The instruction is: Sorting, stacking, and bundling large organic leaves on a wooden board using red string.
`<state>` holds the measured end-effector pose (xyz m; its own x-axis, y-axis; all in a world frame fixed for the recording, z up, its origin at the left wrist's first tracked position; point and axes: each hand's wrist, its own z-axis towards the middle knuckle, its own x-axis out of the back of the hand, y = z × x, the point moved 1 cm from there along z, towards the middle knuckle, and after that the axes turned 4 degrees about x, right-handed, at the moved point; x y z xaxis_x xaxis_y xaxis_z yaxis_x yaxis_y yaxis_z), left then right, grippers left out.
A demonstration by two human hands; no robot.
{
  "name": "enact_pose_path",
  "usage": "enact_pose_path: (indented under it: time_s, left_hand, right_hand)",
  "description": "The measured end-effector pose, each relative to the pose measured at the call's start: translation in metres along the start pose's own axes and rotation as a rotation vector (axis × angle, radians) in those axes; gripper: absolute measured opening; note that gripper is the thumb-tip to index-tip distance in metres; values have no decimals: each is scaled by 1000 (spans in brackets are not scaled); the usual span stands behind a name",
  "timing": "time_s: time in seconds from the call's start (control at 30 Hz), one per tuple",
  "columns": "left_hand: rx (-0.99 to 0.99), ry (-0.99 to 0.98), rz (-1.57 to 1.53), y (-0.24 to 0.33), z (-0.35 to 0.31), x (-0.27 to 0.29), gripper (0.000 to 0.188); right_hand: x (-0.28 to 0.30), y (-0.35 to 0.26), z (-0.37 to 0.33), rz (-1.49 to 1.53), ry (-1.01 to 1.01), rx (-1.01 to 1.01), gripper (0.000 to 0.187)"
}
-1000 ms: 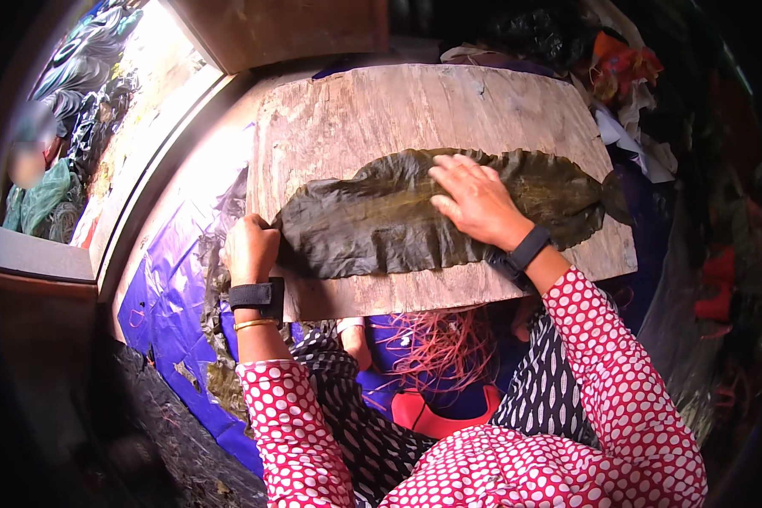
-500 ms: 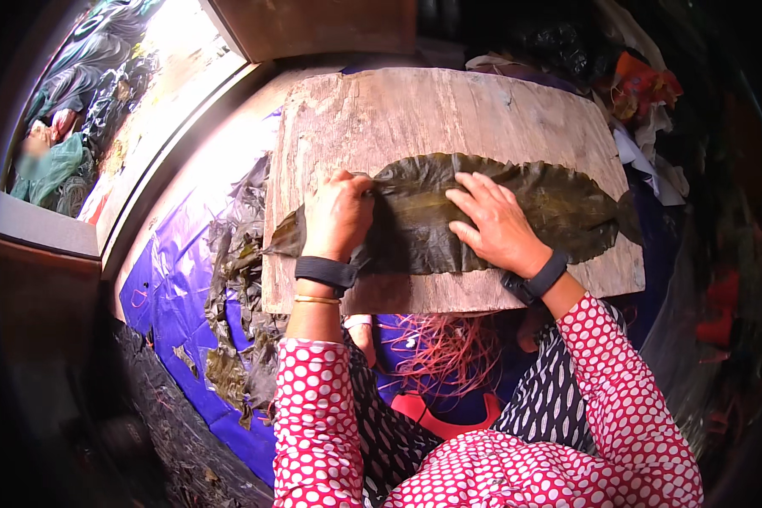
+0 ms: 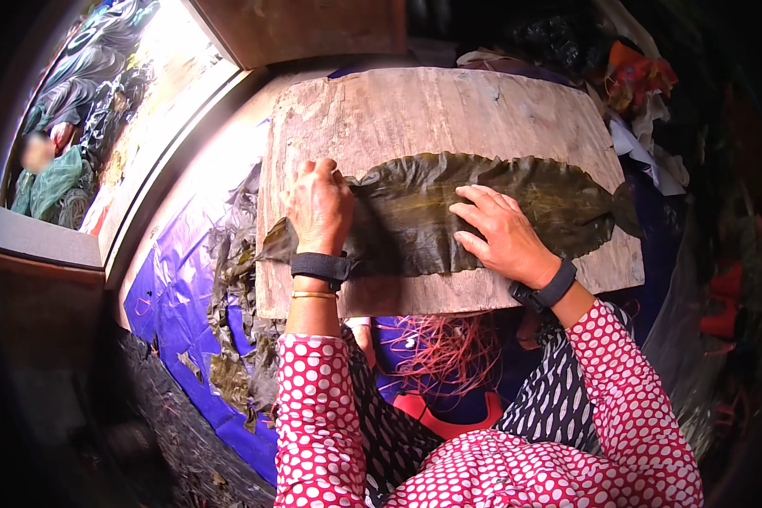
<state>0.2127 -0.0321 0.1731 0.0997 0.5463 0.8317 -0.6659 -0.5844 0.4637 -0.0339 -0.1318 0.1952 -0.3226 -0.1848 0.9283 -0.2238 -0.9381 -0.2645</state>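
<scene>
A long, dark olive kelp blade point(image 3: 415, 212) lies spread crosswise on a wooden board point(image 3: 457, 110), its edges rippled and its ends tapered. Near the blade's left end, my left hand point(image 3: 317, 207) is closed, the fingers curled at its upper edge. The fingertips there are partly hidden by the hand itself. My right hand point(image 3: 504, 237) rests palm down on the blade's middle, fingers apart. Both wrists wear black bands.
Left of the board, scraps of dark kelp point(image 3: 233, 372) lie on a blue plastic sheet point(image 3: 173, 296). Pink-red strings point(image 3: 440, 351) are heaped below the board's near edge. A doorway sill point(image 3: 51, 229) runs at far left, with bundled nets point(image 3: 63, 182) beyond.
My left hand has shifted left and slightly up along the kelp's edge. My right hand has slid a little down and to the right, still lying on the blade.
</scene>
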Motion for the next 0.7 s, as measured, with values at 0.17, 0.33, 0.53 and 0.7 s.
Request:
enact_pose_path:
  time_s: [0.17,0.33,0.53,0.7]
  left_hand:
    - [3,-83,34,-2,1,-18,18]
    - [-64,-84,85,-10,10,-31,13]
    - [141,-178,-212,-18,20,-30,8]
    - [139,-102,-189,-23,19,-34,18]
  right_hand:
    - [-2,-2,-7,5,-27,16,35]
    - [-1,-1,-10,19,-18,17,34]
    - [6,1,-16,35,-55,-13,34]
    - [8,3,-23,23,-60,-4,34]
